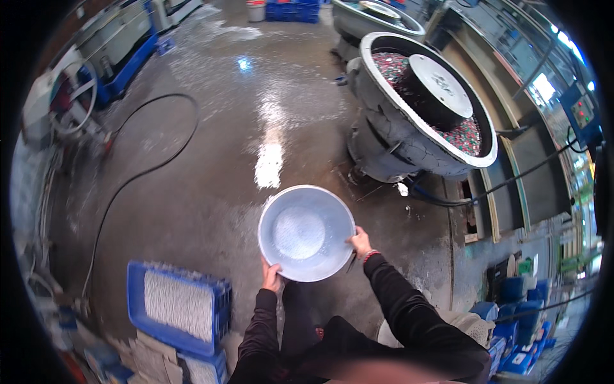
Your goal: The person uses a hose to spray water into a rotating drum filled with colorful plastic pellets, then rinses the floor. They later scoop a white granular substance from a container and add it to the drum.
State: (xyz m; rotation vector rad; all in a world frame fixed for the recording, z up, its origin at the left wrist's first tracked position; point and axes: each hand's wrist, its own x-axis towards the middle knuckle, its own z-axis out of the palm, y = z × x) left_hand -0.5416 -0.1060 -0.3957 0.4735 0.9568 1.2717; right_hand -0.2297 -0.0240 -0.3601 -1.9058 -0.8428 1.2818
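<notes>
Both hands are on the round metal basin (306, 233), which sits out in front of the person at about waist height, above the wet concrete floor (243, 115). The left hand (271, 276) grips the near-left rim, fingers curled around the edge; the right hand (360, 243) clasps the right rim, thumb lying over the lip, a red band at the wrist just behind it. Both sleeves are dark and come up from the near edge. The basin is held roughly level, its pale inside facing up, and whether anything lies in it is hard to tell from the glare. Beyond it to the far right stands a big round vibrating tub (422, 109), tilted toward the camera, with a grey dome in its middle and a ring of small reddish and pale pieces around that dome. A black hose (137, 173) snakes across the floor on the left. Near left, just beside the left forearm, there is a blue plastic crate (178, 307) packed with small grey parts. A cluster of blue containers (521, 320) sits at the near right, well apart from the basin.
</notes>
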